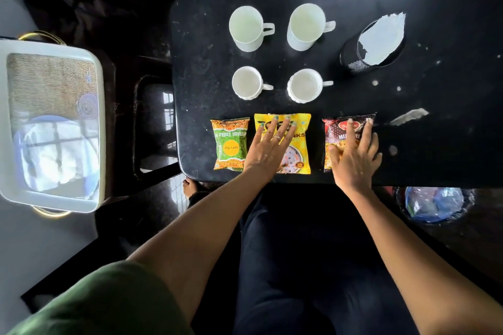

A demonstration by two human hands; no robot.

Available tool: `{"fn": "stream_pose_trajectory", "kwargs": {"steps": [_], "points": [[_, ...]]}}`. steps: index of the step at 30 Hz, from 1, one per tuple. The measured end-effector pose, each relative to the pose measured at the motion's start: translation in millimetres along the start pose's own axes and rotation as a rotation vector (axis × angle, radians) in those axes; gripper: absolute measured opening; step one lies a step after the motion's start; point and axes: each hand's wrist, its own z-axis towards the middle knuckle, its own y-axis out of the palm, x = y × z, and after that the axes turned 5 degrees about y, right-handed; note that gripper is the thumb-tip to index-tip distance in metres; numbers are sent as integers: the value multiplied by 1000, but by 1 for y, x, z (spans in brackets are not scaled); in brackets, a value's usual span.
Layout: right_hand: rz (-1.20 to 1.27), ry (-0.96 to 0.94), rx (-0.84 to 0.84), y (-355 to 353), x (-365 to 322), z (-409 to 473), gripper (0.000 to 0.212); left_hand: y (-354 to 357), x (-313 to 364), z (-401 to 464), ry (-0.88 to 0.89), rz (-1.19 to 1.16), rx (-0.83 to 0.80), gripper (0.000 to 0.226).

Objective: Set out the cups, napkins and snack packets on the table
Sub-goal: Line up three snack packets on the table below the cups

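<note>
I count 4 cups (246, 28) and 3 packets (231, 144) on the table (449, 144); left hand (268, 149) and right hand (353, 156) press flat, fingers spread, by its near edge.

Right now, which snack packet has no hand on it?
The green packet, leftmost in the row. The left hand lies flat on the yellow one, the right hand on the dark red one.

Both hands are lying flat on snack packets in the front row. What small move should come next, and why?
Probably slide the dark red snack packet under the right hand a little leftward. Its gap to the yellow snack packet, under the left hand, looks wider than the gap between that one and the green snack packet. The four white cups already stand in neat pairs.
</note>
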Motion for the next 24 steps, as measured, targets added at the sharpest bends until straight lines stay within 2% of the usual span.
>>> {"fn": "stream_pose_trajectory", "kwargs": {"steps": [6,12,16,18,20,22,24], "points": [[34,-30,-43,6,-26,-9,74,-1,-4,-2,12,-7,12,83],[84,38,-51,10,-39,-11,70,0,-9,1,54,3,15,84],[79,36,75,0,-44,-14,66,-1,-12,-2,121,-56,38,91],[91,-24,170,-9,-50,-13,64,-7,-16,-5,128,-120,140,81],[121,-97,253,-21,-58,-8,64,-17,-25,-8,72,-154,328,68],[173,-165,294,-36,-69,1,65,-28,-35,-10,-77,-209,524,64],[201,-244,283,-48,-80,11,68,-37,-48,-8,-280,-321,623,72]]}}
